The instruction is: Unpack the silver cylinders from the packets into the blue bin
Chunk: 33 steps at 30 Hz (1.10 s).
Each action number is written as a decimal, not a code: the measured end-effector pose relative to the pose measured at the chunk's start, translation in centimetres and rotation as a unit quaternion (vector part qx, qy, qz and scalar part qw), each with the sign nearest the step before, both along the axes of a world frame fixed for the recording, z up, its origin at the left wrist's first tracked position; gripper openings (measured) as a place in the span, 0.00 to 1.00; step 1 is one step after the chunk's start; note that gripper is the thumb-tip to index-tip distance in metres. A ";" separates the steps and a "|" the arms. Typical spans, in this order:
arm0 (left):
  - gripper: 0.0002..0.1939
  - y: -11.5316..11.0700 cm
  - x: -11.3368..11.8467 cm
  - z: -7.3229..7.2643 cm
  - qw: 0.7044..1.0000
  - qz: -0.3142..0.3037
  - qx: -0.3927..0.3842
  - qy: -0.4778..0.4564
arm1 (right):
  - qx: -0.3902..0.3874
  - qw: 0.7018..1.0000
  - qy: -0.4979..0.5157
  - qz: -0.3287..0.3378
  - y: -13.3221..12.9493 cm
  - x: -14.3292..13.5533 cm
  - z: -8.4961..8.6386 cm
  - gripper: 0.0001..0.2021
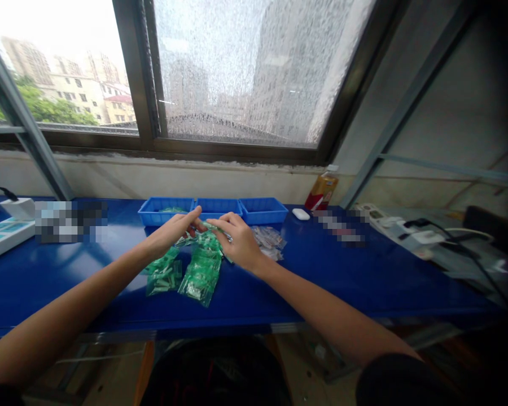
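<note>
My left hand (175, 230) reaches over the far end of a pile of green plastic bags, one finger raised apart from the others. Facing it, my right hand (240, 242) has its fingers bent inward, closed at the edge of a green plastic bag (220, 225). Just in front of the hands lies a long row of overlapping green bags (201, 269) with small pale pieces inside. More green bags (164, 276) rest to its left, under my left wrist. The fingertips are small and partly hidden by the plastic.
Behind the hands stand three joined blue bins (263, 210); the left one holds some green bags. Clear packets (268, 241) lie right of my right hand. Farther right are a white case (301, 214) and a bottle (322, 190). A power strip (8, 234) occupies the blue table's left side.
</note>
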<state>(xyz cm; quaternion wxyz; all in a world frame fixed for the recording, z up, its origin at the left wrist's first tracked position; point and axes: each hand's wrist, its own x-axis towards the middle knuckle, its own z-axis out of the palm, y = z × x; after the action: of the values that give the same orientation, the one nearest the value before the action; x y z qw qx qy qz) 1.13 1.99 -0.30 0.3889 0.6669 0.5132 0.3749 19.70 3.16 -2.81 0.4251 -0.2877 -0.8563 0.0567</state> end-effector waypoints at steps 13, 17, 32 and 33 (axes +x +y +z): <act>0.13 0.1 0.5 -0.2 0.972 0.061 0.132 -0.183 | -0.294 0.928 0.230 0.026 -0.2 -1.1 0.6 0.16; 0.11 0.0 0.9 -1.0 0.977 0.015 0.152 -0.146 | -0.284 0.924 0.254 0.040 0.1 -1.2 0.3 0.08; 0.08 0.2 0.6 -1.0 0.980 -0.011 0.172 -0.098 | -0.219 0.951 0.216 0.016 0.1 -0.9 0.1 0.07; 0.08 0.1 0.6 -1.0 0.981 -0.011 0.171 -0.096 | -0.219 0.952 0.215 0.017 0.2 -0.9 0.1 0.06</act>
<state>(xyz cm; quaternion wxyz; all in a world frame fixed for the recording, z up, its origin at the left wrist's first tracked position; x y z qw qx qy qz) 1.77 2.14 -1.32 0.3210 0.6900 0.3947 0.5149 18.82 3.31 -2.72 0.5247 -0.3400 -0.7161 0.3103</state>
